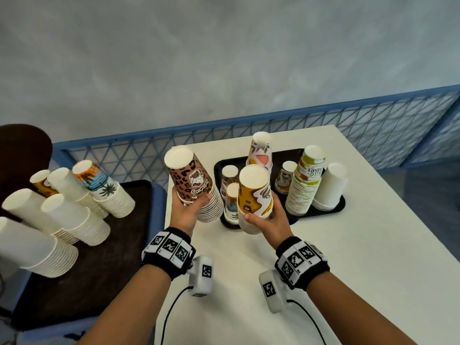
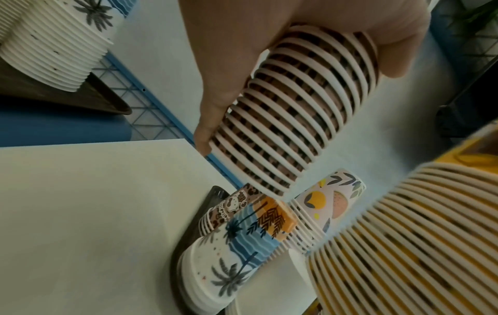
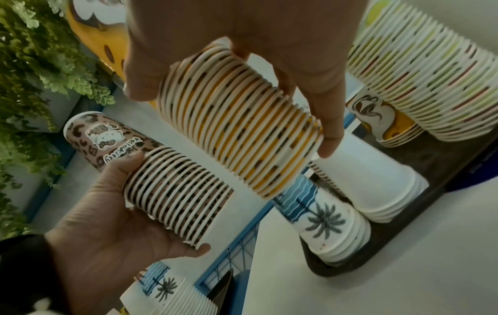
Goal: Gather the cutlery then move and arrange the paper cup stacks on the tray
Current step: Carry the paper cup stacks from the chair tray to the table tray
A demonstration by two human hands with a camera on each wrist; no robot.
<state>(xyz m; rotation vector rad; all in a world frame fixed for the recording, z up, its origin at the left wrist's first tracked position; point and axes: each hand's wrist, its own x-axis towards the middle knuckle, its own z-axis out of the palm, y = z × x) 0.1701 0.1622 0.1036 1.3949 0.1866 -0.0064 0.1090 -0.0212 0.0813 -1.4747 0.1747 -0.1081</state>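
Note:
My left hand [image 1: 189,207] grips an upside-down stack of brown leopard-print cups [image 1: 193,180], held in the air over the white table's left edge. In the left wrist view my fingers [image 2: 215,119] wrap the leopard stack [image 2: 296,119]. My right hand [image 1: 263,217] holds a yellow-and-white cup stack [image 1: 254,192] above the near left corner of the black tray [image 1: 341,204]; the right wrist view shows that yellow stack [image 3: 242,136] between thumb and fingers. Several cup stacks stand on the tray, among them a palm-print stack [image 1: 232,202] and a green-lettered stack [image 1: 305,183].
A second dark tray [image 1: 104,257] on the left carries several leaning white and printed cup stacks [image 1: 74,215]. A blue mesh railing [image 1: 323,125] runs behind the white table [image 1: 348,270]. Green plants [image 3: 35,64] appear in the right wrist view.

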